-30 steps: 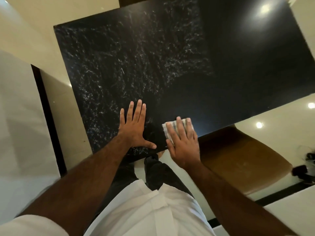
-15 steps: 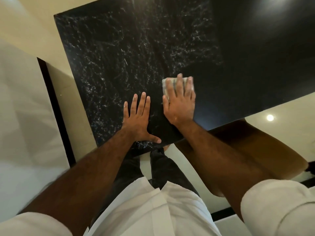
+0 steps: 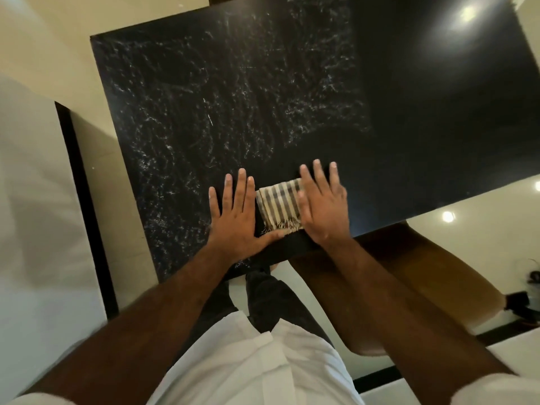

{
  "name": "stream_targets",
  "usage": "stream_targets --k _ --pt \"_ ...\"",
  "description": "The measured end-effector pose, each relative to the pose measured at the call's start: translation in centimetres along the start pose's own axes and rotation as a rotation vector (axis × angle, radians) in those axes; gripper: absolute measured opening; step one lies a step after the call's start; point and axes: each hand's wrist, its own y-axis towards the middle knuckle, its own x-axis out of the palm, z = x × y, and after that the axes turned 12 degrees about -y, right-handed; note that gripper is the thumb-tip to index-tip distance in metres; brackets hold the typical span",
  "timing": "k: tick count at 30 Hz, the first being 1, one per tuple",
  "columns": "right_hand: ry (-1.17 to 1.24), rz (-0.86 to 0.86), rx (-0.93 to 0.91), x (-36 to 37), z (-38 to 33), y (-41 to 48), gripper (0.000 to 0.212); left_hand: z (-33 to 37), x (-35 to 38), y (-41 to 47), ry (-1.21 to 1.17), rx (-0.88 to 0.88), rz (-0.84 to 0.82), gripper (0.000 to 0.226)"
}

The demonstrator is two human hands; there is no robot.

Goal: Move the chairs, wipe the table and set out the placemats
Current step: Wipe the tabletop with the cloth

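A: How far along is it?

B: Mid-wipe, I judge. The dark surface [image 3: 292, 97] beyond both hands is streaked, with no placemats on it.

A: And the hands?

B: A striped cloth [image 3: 279, 207] lies between them. The left hand [image 3: 236, 223] is flat and empty; the right hand [image 3: 323, 209], spread open, presses the cloth's edge.

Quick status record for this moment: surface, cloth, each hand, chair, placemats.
surface: black marble-look table, pale veining on its left part, a ceiling light mirrored at the far right
cloth: striped fringed cloth, folded, lying flat near the table's near edge
left hand: left hand flat on the table, fingers spread, thumb touching the cloth's fringe
right hand: right hand palm down on the cloth's right part
chair: brown chair beside the table on the right
placemats: none in view
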Motion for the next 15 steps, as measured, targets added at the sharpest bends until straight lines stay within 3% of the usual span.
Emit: stream_targets --k 2,4,7,12,15 --pt "-0.043 0.015 0.085 0.0 2.6 1.7 0.064 2.3 1.4 0.2 0.047 0.079 0.098 0.111" --pt "-0.104 0.035 0.126 0.0 4.6 3.2 0.065 4.5 2.9 0.9 0.079 0.163 0.116 0.095" --pt "-0.151 0.097 0.198 -0.1 6.8 4.9 0.069 6.7 4.3 2.7 0.058 0.209 0.133 0.087" --pt "-0.105 0.145 0.509 -0.1 9.0 6.7 0.078 8.5 3.2 8.2 0.061 0.216 0.197 0.080" --pt "-0.125 0.157 0.548 0.0 9.3 7.5 0.079 9.9 1.8 12.7 0.107 0.269 0.226 0.075"
